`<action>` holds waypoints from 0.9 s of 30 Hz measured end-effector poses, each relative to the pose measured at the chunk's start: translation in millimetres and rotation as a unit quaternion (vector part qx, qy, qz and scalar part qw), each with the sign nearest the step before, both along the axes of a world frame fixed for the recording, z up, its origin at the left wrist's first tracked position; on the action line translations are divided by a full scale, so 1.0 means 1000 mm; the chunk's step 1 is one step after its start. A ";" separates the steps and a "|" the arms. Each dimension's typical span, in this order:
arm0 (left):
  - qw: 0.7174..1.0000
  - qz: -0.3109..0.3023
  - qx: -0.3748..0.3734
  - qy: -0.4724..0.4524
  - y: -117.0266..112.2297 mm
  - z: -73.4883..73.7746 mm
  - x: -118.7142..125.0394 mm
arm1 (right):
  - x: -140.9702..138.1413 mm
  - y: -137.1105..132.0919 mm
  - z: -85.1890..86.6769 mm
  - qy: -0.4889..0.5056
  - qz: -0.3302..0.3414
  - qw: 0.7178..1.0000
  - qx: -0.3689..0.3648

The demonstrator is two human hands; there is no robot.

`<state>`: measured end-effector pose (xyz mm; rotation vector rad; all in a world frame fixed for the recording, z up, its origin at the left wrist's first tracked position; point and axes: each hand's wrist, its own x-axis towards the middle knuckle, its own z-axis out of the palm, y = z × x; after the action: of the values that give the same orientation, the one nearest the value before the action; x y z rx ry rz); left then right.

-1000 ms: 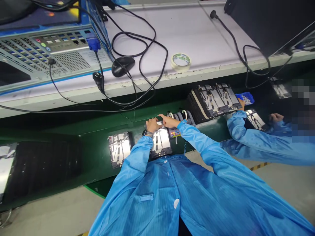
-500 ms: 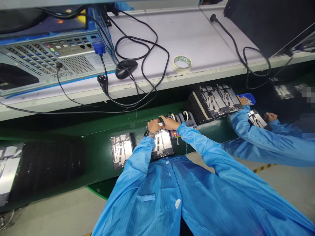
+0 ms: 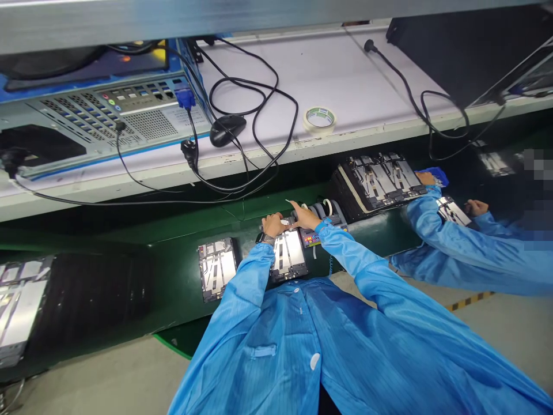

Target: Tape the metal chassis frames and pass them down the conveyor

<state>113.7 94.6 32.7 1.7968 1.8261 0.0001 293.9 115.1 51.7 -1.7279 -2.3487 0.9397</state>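
Observation:
An opened tablet [image 3: 288,253] with bare silver battery panels lies in front of me on the dark green bench. My left hand [image 3: 273,223], with a watch at the wrist, grips its far left end, fingers curled over the edge. Over the far right corner is my right hand [image 3: 306,217]; its thumb reaches toward the tablet while the index finger is raised. At that fingertip sticks out a thin pale strip [image 3: 288,201], too small to identify surely. Just beyond the right hand stands a tape dispenser [image 3: 334,213] with white rolls and a lit display.
Left of me lies another opened tablet [image 3: 217,268]; more silver units [image 3: 21,311] sit farther left. A stack of tablets [image 3: 386,181] stands right of the dispenser. A co-worker's sleeve [image 3: 458,236] is beyond. The shelf above holds a computer [image 3: 142,115], mouse [image 3: 227,130], cables and tape roll [image 3: 319,118].
My view has shifted slightly, so the shelf sits lower in it. The right index finger has lifted away from the left hand, widening its gap from the thumb. The left hand keeps its place.

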 end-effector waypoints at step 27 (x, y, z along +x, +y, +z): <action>0.970 0.035 0.151 -0.190 -0.028 -0.004 -0.054 | 0.000 -0.065 -0.044 0.327 -0.213 0.920 -0.019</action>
<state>59.9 66.1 28.3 1.7764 1.6722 0.6371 293.5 50.5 7.2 -1.5154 -1.4728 1.2304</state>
